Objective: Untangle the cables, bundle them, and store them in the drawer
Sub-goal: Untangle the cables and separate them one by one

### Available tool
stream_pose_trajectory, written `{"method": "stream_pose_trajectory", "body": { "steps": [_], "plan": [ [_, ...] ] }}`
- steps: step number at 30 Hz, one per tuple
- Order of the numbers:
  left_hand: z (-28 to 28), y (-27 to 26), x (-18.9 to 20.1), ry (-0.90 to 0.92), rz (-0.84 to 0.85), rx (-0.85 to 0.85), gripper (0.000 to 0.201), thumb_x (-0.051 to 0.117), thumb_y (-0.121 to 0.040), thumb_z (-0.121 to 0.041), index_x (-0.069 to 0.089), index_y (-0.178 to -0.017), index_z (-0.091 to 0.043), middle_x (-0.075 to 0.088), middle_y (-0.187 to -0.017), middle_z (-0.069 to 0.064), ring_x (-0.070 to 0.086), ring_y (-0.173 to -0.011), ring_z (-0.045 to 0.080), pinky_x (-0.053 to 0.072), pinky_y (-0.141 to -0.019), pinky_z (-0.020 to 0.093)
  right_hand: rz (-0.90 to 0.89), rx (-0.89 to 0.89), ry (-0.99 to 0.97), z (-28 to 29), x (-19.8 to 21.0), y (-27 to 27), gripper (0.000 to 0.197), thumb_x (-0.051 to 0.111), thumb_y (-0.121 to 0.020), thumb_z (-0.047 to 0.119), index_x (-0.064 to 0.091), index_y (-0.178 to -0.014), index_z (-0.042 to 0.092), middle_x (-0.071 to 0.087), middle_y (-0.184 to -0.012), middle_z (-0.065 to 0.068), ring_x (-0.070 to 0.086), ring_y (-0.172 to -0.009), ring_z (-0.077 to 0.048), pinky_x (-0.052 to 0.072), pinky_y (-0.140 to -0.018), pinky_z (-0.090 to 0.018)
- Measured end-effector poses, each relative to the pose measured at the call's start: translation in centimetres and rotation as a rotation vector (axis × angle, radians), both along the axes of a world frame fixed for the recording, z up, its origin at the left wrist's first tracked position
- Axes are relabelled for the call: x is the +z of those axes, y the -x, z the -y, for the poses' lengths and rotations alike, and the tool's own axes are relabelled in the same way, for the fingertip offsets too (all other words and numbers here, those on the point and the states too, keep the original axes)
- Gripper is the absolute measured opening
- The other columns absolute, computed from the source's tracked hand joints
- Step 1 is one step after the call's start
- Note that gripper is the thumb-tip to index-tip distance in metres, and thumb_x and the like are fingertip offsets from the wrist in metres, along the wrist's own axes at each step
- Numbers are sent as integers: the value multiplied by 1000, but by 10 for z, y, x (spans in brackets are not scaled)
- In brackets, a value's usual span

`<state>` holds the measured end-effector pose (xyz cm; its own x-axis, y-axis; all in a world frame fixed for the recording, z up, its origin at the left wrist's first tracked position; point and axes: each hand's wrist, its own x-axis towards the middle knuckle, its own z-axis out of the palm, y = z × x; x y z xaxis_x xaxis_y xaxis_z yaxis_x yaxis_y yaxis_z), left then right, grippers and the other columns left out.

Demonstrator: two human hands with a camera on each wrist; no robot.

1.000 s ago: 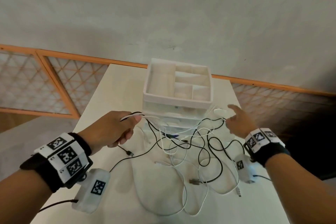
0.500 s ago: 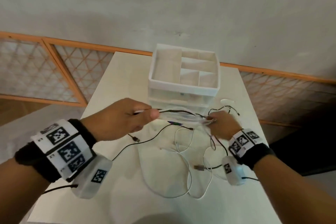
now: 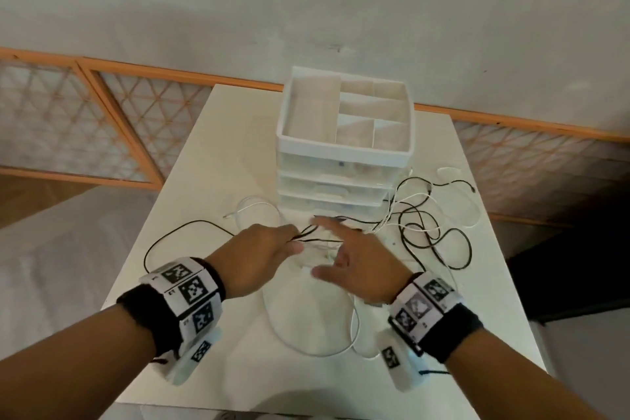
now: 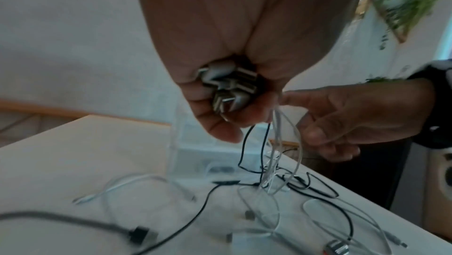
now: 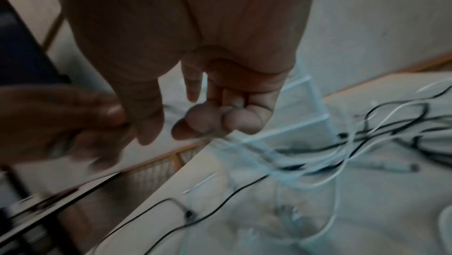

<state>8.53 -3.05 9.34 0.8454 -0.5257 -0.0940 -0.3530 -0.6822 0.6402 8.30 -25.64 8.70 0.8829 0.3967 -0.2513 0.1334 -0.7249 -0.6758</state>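
Observation:
Black and white cables lie tangled on the white table, in front and to the right of a white drawer unit. My left hand grips a bunch of cable ends. The left wrist view shows several plugs packed in its fist, with cords hanging down to the table. My right hand is just right of it, index finger straight and thumb out. Its loosely curled fingers brush the white cords without holding them. All three drawers look closed.
An open divided tray tops the drawer unit. A black cable loops out to the left and a white loop lies near the front edge. An orange lattice railing runs behind the table. The floor drops away on both sides.
My right hand, which pinched the cords half a second ago, has let go and spread its fingers. My left hand has come right, close beside it, still holding the cable ends.

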Motion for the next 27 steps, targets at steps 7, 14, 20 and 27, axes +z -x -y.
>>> {"method": "stream_pose_trajectory", "body": {
  "steps": [7, 14, 20, 27],
  "plan": [
    [4, -5, -1, -270, -133, -24, 33, 55, -97, -27, 59, -68, -12, 62, -68, -5, 60, -69, 9, 41, -66, 23, 386, -312, 113, 37, -15, -38, 8, 76, -81, 22, 74, -84, 29, 65, -70, 13, 60, -63, -10, 54, -73, -27],
    [18, -2, -22, -444, -316, 235, 14, 55, -91, -11, 65, -83, -3, 66, -93, 11, 66, -92, 26, 47, -68, 25, 124, -423, 111, 53, -44, -3, 42, 67, -89, 28, 50, -126, 37, 69, -95, 14, 67, -68, -12, 58, -76, -33],
    [16, -3, -24, 94, -593, 543, 25, 48, -88, 2, 70, -88, -9, 74, -83, 9, 61, -61, 16, 43, -48, 23, -183, -390, 569, 78, -84, 19, 30, 61, -91, 44, 65, -111, 23, 67, -115, 3, 62, -108, -19, 49, -90, -29],
    [25, -16, -16, 50, -544, 567, 28, 53, -96, -28, 50, -74, -12, 50, -65, 7, 43, -50, 22, 32, -47, 23, 60, -615, 370, 76, -59, 16, 15, 57, -90, 33, 63, -79, 25, 67, -78, 8, 62, -73, -18, 51, -64, -29]
  ]
}}
